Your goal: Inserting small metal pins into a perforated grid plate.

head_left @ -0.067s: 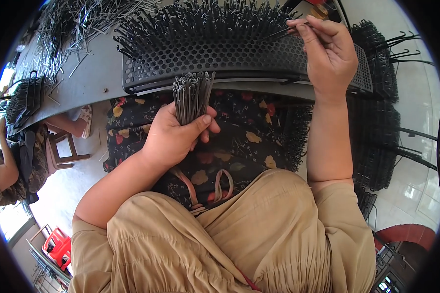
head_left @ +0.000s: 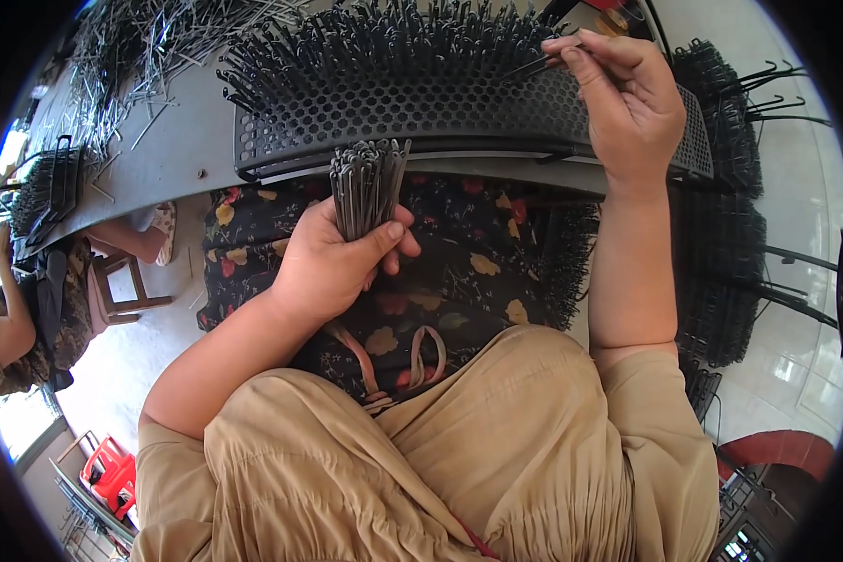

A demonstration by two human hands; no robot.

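Observation:
My left hand [head_left: 332,253] is closed around an upright bundle of thin dark metal rods [head_left: 367,192] with small looped tops, held above my lap. Up at the right, my right hand [head_left: 632,98] pinches thin dark rods [head_left: 534,67] between thumb and fingers; how many cannot be made out. Their far ends point left over a black perforated metal rack [head_left: 347,120]. Many dark looped rods [head_left: 393,42] stand packed in that rack.
The rack rests on a grey table [head_left: 173,183]. A heap of loose silvery rods [head_left: 126,70] lies at the far left. Racks of dark hooked pieces [head_left: 721,253] stand along the right. Another person [head_left: 42,309] sits at the left, near a wooden stool [head_left: 131,295] and a red plastic stool [head_left: 110,478].
My right hand has shifted slightly left with the rods in its pinch. My left hand and its bundle have barely moved.

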